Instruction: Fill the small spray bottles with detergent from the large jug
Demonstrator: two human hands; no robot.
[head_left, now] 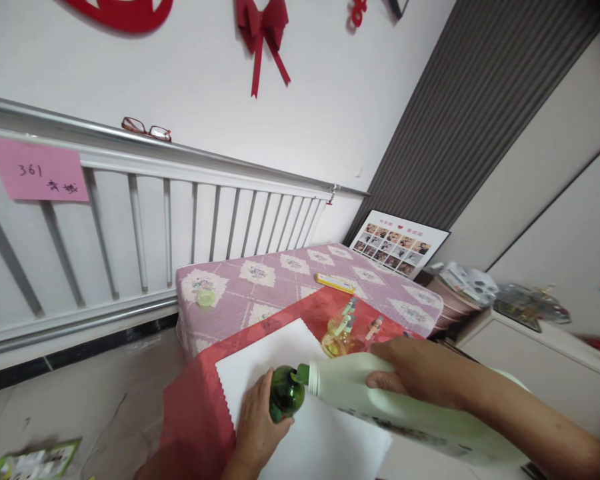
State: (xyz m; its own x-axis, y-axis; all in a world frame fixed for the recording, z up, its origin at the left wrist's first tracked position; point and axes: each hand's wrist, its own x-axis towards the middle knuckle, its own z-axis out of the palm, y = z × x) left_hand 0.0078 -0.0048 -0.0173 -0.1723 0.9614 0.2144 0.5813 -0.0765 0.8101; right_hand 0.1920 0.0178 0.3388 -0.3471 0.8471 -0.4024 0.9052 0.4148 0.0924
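Observation:
My left hand (259,421) is wrapped round a small, round, dark green see-through bottle (286,395) above a white sheet. With my right hand (414,371) I grip a large pale green bottle (343,388) lying over on its side. A green spout-like piece (303,374) at its neck meets the opening of the dark green bottle; I cannot make out whether liquid is flowing. Just beyond stand a yellowish pump bottle (334,341) and a pink pump bottle (373,331), partly hidden by my right hand.
The white scalloped sheet (265,347) lies on a red cloth (195,407) over a purple patterned table cover (280,270). A pale green lid (205,298) and a yellow case (335,283) are on the table. Behind it runs a white radiator (205,220). A cabinet (515,350) stands at right.

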